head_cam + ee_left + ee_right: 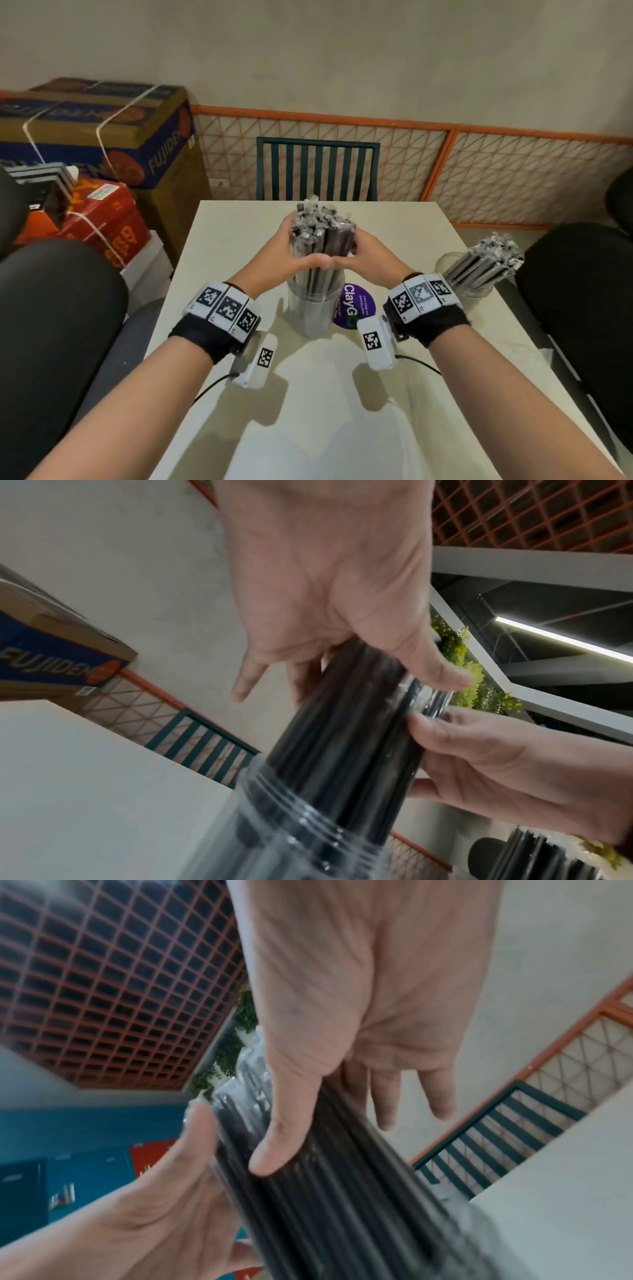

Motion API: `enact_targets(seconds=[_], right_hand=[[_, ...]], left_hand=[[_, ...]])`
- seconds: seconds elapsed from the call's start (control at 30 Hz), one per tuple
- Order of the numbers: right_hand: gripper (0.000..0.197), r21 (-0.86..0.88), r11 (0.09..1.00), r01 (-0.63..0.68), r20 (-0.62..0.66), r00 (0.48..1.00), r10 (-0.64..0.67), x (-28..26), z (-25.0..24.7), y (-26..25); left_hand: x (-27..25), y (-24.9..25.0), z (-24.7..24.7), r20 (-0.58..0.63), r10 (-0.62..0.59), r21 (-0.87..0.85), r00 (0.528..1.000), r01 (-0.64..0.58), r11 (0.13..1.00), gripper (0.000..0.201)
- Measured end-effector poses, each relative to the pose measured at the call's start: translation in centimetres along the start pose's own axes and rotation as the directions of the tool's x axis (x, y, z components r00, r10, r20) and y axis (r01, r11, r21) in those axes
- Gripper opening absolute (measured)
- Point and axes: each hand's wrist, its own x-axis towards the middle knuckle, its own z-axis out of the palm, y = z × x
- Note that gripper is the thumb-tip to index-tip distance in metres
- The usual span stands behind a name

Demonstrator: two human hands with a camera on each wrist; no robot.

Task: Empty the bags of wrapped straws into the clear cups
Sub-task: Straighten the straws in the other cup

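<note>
Together, the left hand (pixel 289 240) and right hand (pixel 368 251) clasp a bundle of wrapped straws (pixel 323 236), fingers curled round it. It stands upright in a clear cup (pixel 310 308) on the table (pixel 376 428). Another filled cup (pixel 474 281) sits well apart at the right.

Bundle of wrapped straws (pixel 322 236): dark, clear-wrapped, upright, lower ends inside the middle cup, crinkled tops fanning out above.
Middle clear cup (pixel 310 313): upright on the table's centre.
Second clear cup (pixel 467 284): near the right edge, full of straws (pixel 486 258) (leaning right).
</note>
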Motion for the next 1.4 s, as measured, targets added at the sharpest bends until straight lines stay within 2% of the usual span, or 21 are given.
enact_targets(seconds=[0.07, 0.13, 0.23, 0.33, 0.37, 0.47, 0.53, 0.57, 0.63, 0.73, 0.8, 0.9, 0.97, 1.03, 1.13, 1.3, 1.4], right_hand=[[0.088, -0.086, 0.995, -0.044, 0.074, 0.996, 0.051, -0.5, -0.3, 0.2], [0.099, -0.084, 0.995, -0.055, 0.114, 0.991, 0.065, -1.2, -0.1, 0.9], [0.102, -0.086, 0.994, -0.068, 0.101, 0.992, 0.077, -2.1, 1.1, 1.1], [0.116, -0.020, 0.994, -0.109, 0.022, 0.994, 0.110, -1.8, 3.2, 1.7], [0.115, -0.003, 0.993, -0.119, -0.013, 0.993, 0.119, -1.6, 4.0, 1.7], [0.080, 0.010, 0.997, -0.083, -0.139, 0.987, 0.083, -1.2, 4.2, 0.7], [0.067, 0.013, 0.999, -0.043, -0.156, 0.987, 0.044, -1.1, 2.9, -0.5], [0.068, 0.010, 1.000, -0.024, -0.131, 0.991, 0.025, -1.0, 2.1, -1.0], [0.085, 0.001, 1.000, -0.008, 0.009, 1.000, 0.008, -0.6, 0.5, -1.1], [0.113, -0.109, 0.994, -0.029, 0.289, 0.955, 0.060, -0.3, -1.1, 0.3], [0.116, -0.143, 0.986, -0.080, 0.332, 0.935, 0.124, -0.3, -1.8, 1.7], [0.113, -0.122, 0.979, -0.166, 0.317, 0.928, 0.197, 0.3, -2.1, 3.4], [0.120, -0.117, 0.982, -0.148, 0.339, 0.923, 0.179, 0.7, -1.4, 3.6], [0.117, -0.123, 0.987, -0.106, 0.351, 0.925, 0.143, 1.1, -0.8, 3.5], [0.106, -0.142, 0.987, -0.080, 0.300, 0.946, 0.120, 1.7, 0.2, 3.3], [0.093, -0.058, 0.997, -0.051, 0.162, 0.985, 0.060, 1.8, 1.1, 2.2], [0.092, -0.024, 1.000, -0.018, 0.074, 0.997, 0.020, 1.3, -0.1, 0.9]], left_hand=[[-0.6, -0.4, -0.6, 0.080, -0.029, 0.056, 0.996, 0.025, 0.998, 0.108], [-0.9, -1.7, -1.1, 0.107, -0.080, 0.094, 0.991, 0.070, 0.993, 0.118], [-1.1, -3.3, -1.4, 0.099, -0.117, 0.087, 0.988, 0.109, 0.990, 0.120], [-0.6, -3.5, -0.4, 0.119, -0.071, 0.033, 0.990, 0.068, 0.997, 0.111], [-0.4, -3.3, 0.0, 0.111, -0.060, 0.025, 0.992, 0.057, 0.998, 0.103], [0.4, -3.1, 0.6, 0.044, -0.039, 0.048, 0.998, 0.037, 0.998, 0.083], [0.9, -2.9, -0.1, 0.043, -0.019, 0.048, 0.999, 0.017, 0.999, 0.074], [1.1, -2.6, -0.7, 0.073, -0.017, 0.053, 0.997, 0.013, 0.999, 0.072], [1.6, -2.5, -2.0, 0.163, -0.021, 0.078, 0.986, 0.008, 0.997, 0.076], [1.5, -3.5, -3.2, 0.259, -0.102, 0.147, 0.960, 0.066, 0.987, 0.091], [0.6, -4.1, -2.9, 0.205, -0.150, 0.133, 0.967, 0.125, 0.983, 0.096], [-2.0, -4.2, -0.1, -0.018, -0.153, -0.023, 0.988, 0.153, 0.988, 0.090], [-3.3, -4.2, 2.2, -0.107, -0.139, -0.080, 0.985, 0.130, 0.988, 0.095], [-3.6, -4.3, 4.1, -0.170, -0.114, -0.046, 0.979, 0.107, 0.993, 0.112], [-2.7, -3.4, 5.3, -0.234, -0.151, 0.023, 0.960, 0.161, 0.987, 0.121], [-0.5, -2.5, 5.0, -0.316, -0.100, 0.013, 0.943, 0.110, 0.994, 0.103], [0.1, -1.9, 3.1, -0.225, -0.057, -0.098, 0.973, 0.036, 0.995, 0.083]])
